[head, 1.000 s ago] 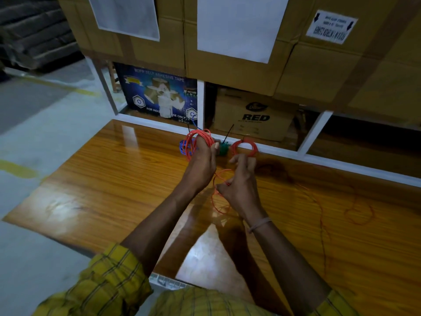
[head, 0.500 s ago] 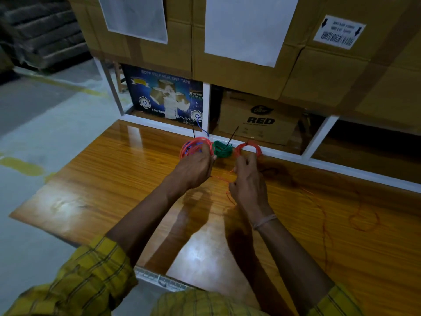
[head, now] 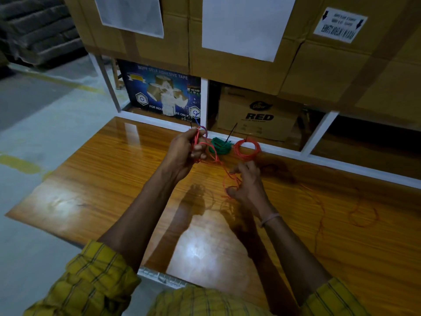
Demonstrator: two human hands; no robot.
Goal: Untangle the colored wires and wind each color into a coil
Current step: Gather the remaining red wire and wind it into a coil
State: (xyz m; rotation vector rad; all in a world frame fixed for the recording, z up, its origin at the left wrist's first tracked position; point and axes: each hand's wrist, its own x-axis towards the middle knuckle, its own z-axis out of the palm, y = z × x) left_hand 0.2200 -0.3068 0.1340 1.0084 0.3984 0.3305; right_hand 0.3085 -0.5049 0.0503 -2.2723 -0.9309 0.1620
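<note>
Landmark: green wire coil (head: pixel 219 145), lying at the far edge of the wooden table (head: pixel 95 179). Just right of it, a finished red wire coil (head: pixel 247 148) lies flat and untouched. Just left of it, the left hand (head: pixel 184 151) has its fingers curled round a half-wound bundle of red wire (head: pixel 197 142), with a blue/purple strand (head: pixel 197 120) poking up behind; can't tell if that strand is in the grip or only near it. Near and right of the green coil, the right hand (head: pixel 247 187) pinches the running strand between thumb and fingertips, with slack loops bunched at the palm. A loose tail (head: pixel 362 215) trails well to the right, curled on the table. Risks, my read: the bunched loops at the right hand could cinch into a knot if pulled tight; the strand passes close by the green coil and could snag or drag it; the curl in the tail could kink if fed fast; the blue strand may get wound in.
</note>
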